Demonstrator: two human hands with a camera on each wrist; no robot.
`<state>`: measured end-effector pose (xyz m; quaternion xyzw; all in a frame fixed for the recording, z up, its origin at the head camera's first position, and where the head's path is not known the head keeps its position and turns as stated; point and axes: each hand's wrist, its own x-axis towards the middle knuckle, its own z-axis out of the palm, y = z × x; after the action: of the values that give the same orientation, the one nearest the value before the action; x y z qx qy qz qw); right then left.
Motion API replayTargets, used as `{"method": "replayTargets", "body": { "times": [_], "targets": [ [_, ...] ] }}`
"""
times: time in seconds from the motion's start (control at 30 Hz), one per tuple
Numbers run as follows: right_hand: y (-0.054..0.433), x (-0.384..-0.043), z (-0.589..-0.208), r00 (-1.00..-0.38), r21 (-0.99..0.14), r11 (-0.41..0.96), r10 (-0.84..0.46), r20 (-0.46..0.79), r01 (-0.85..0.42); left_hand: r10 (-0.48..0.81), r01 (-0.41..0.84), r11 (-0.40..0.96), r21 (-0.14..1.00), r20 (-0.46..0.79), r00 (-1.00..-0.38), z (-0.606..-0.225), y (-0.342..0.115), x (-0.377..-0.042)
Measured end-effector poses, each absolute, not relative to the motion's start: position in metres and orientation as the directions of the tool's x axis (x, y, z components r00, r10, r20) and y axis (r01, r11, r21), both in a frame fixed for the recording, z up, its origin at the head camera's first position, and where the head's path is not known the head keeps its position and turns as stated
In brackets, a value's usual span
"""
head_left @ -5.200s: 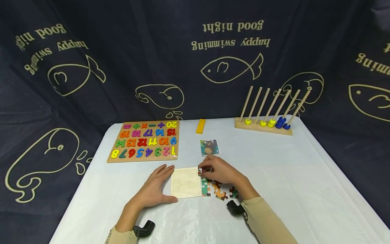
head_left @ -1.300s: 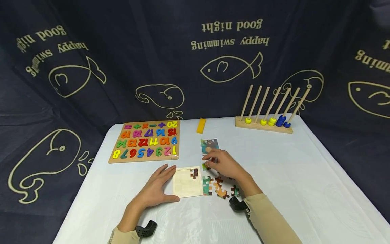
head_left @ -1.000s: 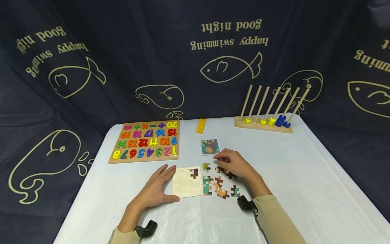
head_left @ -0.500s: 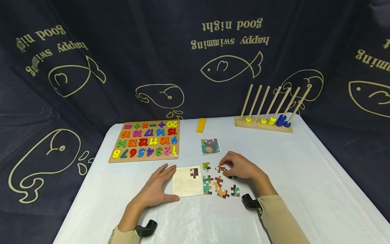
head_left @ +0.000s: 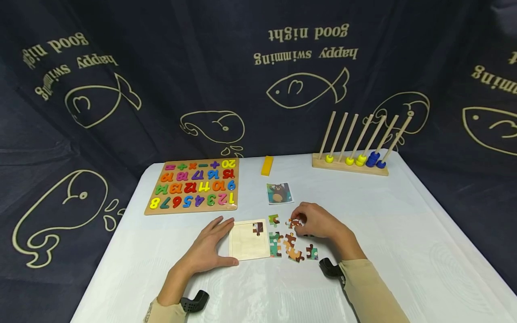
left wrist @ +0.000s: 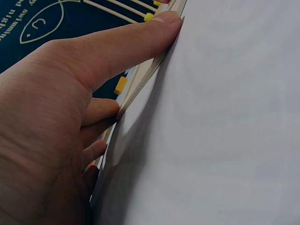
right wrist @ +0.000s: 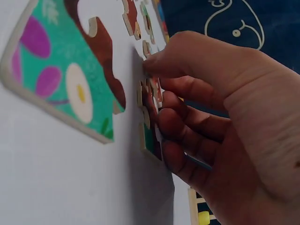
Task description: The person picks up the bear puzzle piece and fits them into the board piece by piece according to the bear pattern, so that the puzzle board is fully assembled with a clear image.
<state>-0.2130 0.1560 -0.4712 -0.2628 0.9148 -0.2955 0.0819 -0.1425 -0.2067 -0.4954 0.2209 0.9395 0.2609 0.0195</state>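
Observation:
A shallow wooden puzzle tray (head_left: 243,244) lies on the white table with one brown-and-white puzzle piece (head_left: 257,229) near its upper right corner. My left hand (head_left: 206,251) is spread along the tray's left side, fingers at the far corner and thumb at the near one. In the left wrist view the thumb (left wrist: 140,40) touches the tray's edge. My right hand (head_left: 321,222), right of the tray, pinches an orange-brown jigsaw piece (head_left: 293,223) between thumb and fingers, low over the table. The fingers partly hide it and another dark piece behind.
Loose jigsaw pieces lie right of the tray: a green one (head_left: 273,220), teal ones (head_left: 275,246), orange-brown ones (head_left: 295,255) and a teal-brown one (head_left: 312,252). Beyond are a bear picture card (head_left: 279,193), a yellow block (head_left: 267,166), a number board (head_left: 191,186) and a peg abacus (head_left: 350,166).
A brown-and-white piece, earlier by the right hand, now lies in the tray. The right hand has moved from near the card rightward and down to the orange-brown piece. The left hand stays put.

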Motion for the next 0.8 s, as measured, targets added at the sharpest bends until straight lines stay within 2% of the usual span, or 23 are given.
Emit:
{"method": "replayTargets", "body": {
  "times": [0.2, 0.43, 0.8],
  "targets": [
    [0.155, -0.213, -0.474, -0.849, -0.598, 0.664, -0.526, 0.052, -0.449, 0.417, 0.396, 0.768, 0.503, 0.076, -0.906, -0.497, -0.207, -0.143],
    [0.144, -0.212, -0.476, -0.81, -0.6, 0.605, -0.571, 0.131, -0.524, 0.412, 0.389, 0.77, 0.506, 0.072, -0.908, -0.497, -0.208, -0.142],
    [0.11, -0.209, -0.471, -0.794, -0.565, 0.616, -0.596, 0.122, -0.549, 0.412, 0.393, 0.768, 0.505, 0.08, -0.908, -0.497, -0.208, -0.142]
  ]
}}
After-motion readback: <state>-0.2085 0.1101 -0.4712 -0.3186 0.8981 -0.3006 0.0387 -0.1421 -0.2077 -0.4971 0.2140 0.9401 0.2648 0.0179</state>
